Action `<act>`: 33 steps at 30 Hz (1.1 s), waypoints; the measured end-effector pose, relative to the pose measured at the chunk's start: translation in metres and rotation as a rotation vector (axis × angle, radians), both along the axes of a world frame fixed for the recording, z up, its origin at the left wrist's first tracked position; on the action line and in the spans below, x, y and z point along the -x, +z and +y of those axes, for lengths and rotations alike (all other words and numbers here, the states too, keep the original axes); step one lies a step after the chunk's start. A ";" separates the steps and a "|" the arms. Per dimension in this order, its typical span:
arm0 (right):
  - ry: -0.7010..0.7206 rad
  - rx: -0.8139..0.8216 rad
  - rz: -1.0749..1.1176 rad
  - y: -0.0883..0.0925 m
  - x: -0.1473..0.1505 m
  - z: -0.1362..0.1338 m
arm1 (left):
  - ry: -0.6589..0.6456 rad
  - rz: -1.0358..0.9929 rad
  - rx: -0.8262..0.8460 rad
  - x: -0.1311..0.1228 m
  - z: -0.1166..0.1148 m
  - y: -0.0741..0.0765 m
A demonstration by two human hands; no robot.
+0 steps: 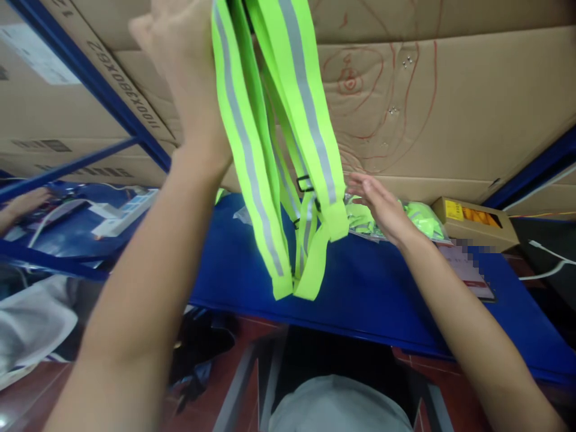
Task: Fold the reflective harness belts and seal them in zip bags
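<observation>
A neon-yellow reflective strap vest (pixel 310 96) with grey stripes and black buckles hangs in loops in front of me. High up, my left hand (pixel 184 48) grips its upper end; the top of the straps is out of frame and the fingers are partly hidden. My right hand (pixel 380 207) is lower, right beside the vest's hanging edge, with fingers stretched out and nothing held. I cannot tell whether its fingertips touch the strap. Behind that hand, clear plastic bags of neon-yellow vests (pixel 423 219) lie on the blue table (pixel 360 294).
A cardboard box (pixel 479 222) with orange contents stands at the right, near a framed sheet (pixel 470 273). Large cardboard (pixel 495 108) backs the table. Blue metal bars (pixel 148 141) divide off the left side, where a power strip (pixel 126 213) and another person's hand (pixel 29 201) show.
</observation>
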State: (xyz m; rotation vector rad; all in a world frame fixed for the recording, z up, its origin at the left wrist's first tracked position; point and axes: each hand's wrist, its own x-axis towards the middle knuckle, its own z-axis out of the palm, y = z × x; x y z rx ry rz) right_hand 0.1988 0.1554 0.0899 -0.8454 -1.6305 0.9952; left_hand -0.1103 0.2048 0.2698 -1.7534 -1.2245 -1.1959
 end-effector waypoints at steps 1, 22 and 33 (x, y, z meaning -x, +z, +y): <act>-0.058 0.013 0.018 -0.004 -0.004 0.006 | 0.120 -0.031 -0.027 0.003 0.010 0.005; 0.276 0.088 -0.496 -0.065 0.033 -0.047 | 0.251 0.560 0.345 -0.046 -0.090 -0.034; -0.023 -0.138 -0.820 -0.044 0.026 0.007 | -0.235 0.438 0.325 -0.073 -0.272 -0.244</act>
